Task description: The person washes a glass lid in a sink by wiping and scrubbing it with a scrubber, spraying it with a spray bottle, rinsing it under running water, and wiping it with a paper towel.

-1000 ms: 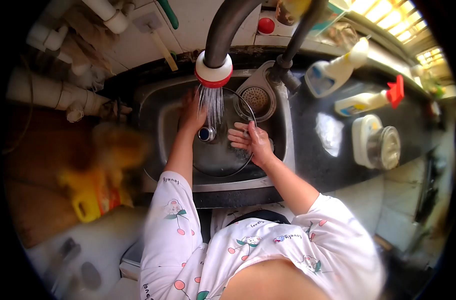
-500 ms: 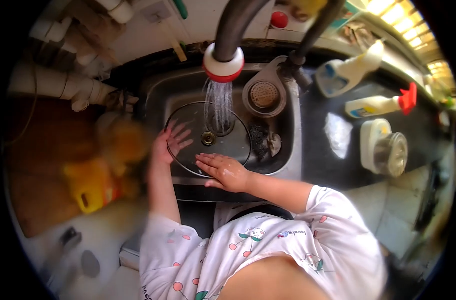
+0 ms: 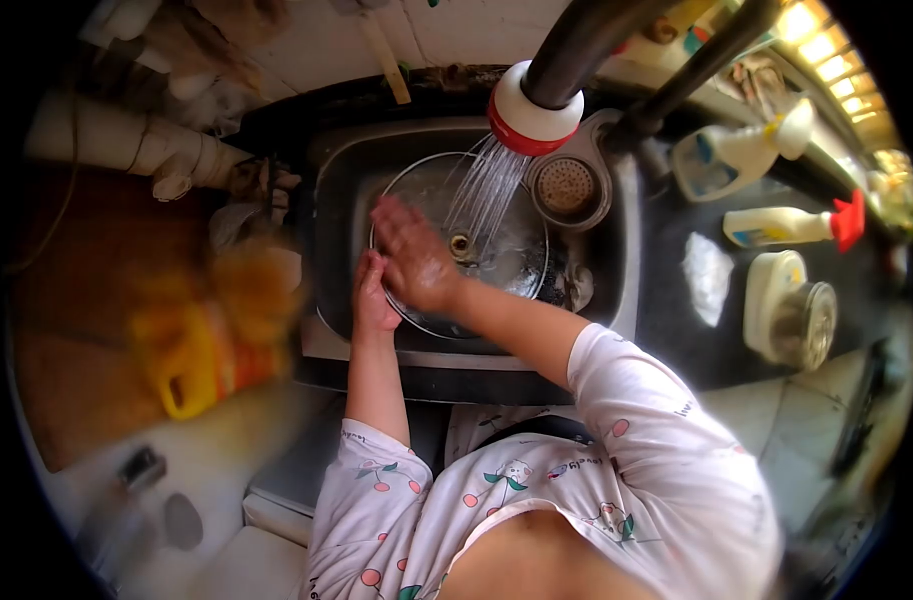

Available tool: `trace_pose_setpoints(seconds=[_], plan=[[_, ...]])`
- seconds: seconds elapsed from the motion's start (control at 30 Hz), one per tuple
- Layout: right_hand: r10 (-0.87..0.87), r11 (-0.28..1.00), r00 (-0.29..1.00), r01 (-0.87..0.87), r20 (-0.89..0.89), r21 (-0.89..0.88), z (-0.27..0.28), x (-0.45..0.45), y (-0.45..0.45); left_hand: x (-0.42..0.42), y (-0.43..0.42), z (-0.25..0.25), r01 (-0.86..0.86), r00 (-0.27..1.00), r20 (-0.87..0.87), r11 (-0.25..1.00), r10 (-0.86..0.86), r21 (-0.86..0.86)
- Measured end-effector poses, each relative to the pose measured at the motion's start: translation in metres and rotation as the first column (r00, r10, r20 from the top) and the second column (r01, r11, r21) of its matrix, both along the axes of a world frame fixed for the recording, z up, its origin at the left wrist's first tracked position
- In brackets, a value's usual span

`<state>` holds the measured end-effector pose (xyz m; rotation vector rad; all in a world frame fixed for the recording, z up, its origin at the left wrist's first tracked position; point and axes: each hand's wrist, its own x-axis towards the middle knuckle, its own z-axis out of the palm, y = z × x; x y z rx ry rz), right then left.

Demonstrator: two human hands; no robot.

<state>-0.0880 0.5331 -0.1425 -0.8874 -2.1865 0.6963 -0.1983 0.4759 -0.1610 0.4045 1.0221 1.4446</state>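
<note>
A clear, round glass pot lid with a thin metal rim and a brass-coloured centre fitting is tilted over the sink basin. My left hand grips its lower left edge, with some of the fingers hidden. Wet and a little blurred, my right hand lies flat over the left part of the lid, fingers stretched out, close beside my left hand. Water streams onto the lid from a white and red faucet head.
A round strainer sits at the basin's back right corner, with a pale crumpled thing below it. On the right counter are two spray bottles, a white packet and a tub with a jar. A yellow bag is at left.
My right hand has slid from the lid's lower edge up and left, next to my left hand. The view has shifted, and the faucet head now appears farther right.
</note>
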Motion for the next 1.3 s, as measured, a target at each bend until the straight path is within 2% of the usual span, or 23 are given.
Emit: trace_pose_setpoints(seconds=[0.1,0.13,0.2,0.23,0.27,0.33,0.5,0.57,0.63,0.67,0.7,0.8,0.87,0.9,0.93,1.03,1.07,1.13,1.17,1.2,1.23,1.27,1.3], plan=[[0.299,0.954,0.954,-0.299,-0.004,0.003,0.0,0.018,-0.04,-0.01,0.003,0.021,0.084,0.993,0.068,0.975,-0.099,0.204],[0.395,0.919,0.918,-0.395,-0.022,0.004,-0.004,0.031,-0.046,-0.011,0.003,0.03,0.042,0.995,0.08,0.979,-0.059,0.197],[0.453,0.888,0.89,-0.445,0.047,-0.119,-0.016,0.066,-0.049,-0.018,0.001,0.039,0.019,0.999,0.046,0.98,-0.028,0.197],[0.394,0.903,0.899,-0.339,0.193,-0.264,-0.008,0.081,-0.036,-0.021,0.0,0.044,0.005,1.0,0.027,0.98,-0.011,0.198],[0.206,0.96,0.948,-0.149,0.242,-0.236,-0.021,0.098,-0.03,-0.022,-0.001,0.053,0.032,0.999,-0.031,0.977,-0.026,0.211],[-0.113,0.99,0.946,0.134,0.302,-0.049,-0.072,0.106,-0.01,-0.015,-0.003,0.06,0.04,0.998,-0.062,0.981,-0.029,0.191],[-0.33,0.943,0.922,0.332,0.202,0.024,-0.045,0.043,0.037,0.008,-0.004,0.052,0.025,0.999,-0.024,0.986,-0.021,0.163],[-0.224,0.965,0.969,0.206,-0.101,-0.162,-0.032,0.008,0.031,0.013,-0.002,0.049,0.011,0.999,-0.038,0.991,-0.006,0.136],[-0.115,0.992,0.989,0.11,-0.096,-0.061,-0.021,-0.01,0.007,0.013,-0.001,0.033,-0.034,0.995,-0.085,0.993,0.043,0.111],[-0.005,0.995,0.993,-0.006,-0.115,-0.098,-0.011,-0.008,-0.011,-0.001,-0.006,0.011,-0.071,0.991,-0.108,0.997,0.076,0.043],[0.106,0.984,0.985,-0.124,-0.138,-0.131,-0.003,-0.007,-0.026,-0.004,-0.006,0.016,-0.053,0.995,-0.078,0.995,0.059,0.081],[0.467,0.881,0.883,-0.461,0.04,-0.106,-0.013,0.039,-0.055,-0.012,-0.011,0.038,-0.017,1.0,-0.007,0.988,0.019,0.151],[0.382,0.899,0.924,-0.367,0.018,-0.24,-0.029,0.075,-0.043,-0.014,-0.013,0.048,-0.037,0.999,-0.023,0.989,0.041,0.141],[0.196,0.946,0.978,-0.168,0.077,-0.277,-0.037,0.086,-0.031,-0.013,-0.018,0.053,-0.046,0.998,-0.031,0.991,0.051,0.129],[0.014,0.989,0.986,0.01,0.165,-0.148,-0.058,0.094,-0.019,-0.009,-0.02,0.056,-0.046,0.997,-0.048,0.992,0.052,0.121],[-0.267,0.954,0.943,0.288,0.199,-0.087,-0.057,0.076,0.025,0.009,-0.021,0.059,-0.043,0.998,-0.043,0.995,0.047,0.095],[-0.31,0.945,0.941,0.289,0.138,0.15,-0.065,0.064,0.029,0.012,-0.02,0.052,-0.02,1.0,-0.021,0.994,0.022,0.108],[-0.312,0.916,0.95,0.302,0.004,-0.265,-0.051,0.023,0.036,0.02,-0.017,0.043,-0.01,1.0,-0.011,0.993,0.011,0.116],[-0.292,0.914,0.956,0.291,0.041,-0.282,-0.075,-0.003,0.036,0.022,-0.017,0.038,-0.001,1.0,-0.002,0.993,0.002,0.119],[-0.217,0.931,0.973,0.185,-0.072,-0.315,-0.038,-0.001,0.027,0.016,-0.018,0.027,-0.012,1.0,-0.008,0.996,0.013,0.088],[-0.183,0.978,0.977,0.169,-0.113,-0.121,-0.033,-0.009,0.015,0.008,-0.02,0.017,-0.028,0.999,-0.017,0.998,0.029,0.056],[-0.148,0.989,0.97,0.143,-0.193,-0.037,-0.028,-0.01,0.0,0.004,-0.022,0.014,-0.016,1.0,0.0,0.998,0.016,0.064],[-0.141,0.957,0.967,0.188,-0.211,0.221,-0.043,-0.019,-0.017,-0.002,-0.023,0.012,-0.008,1.0,0.012,0.997,0.007,0.072]])
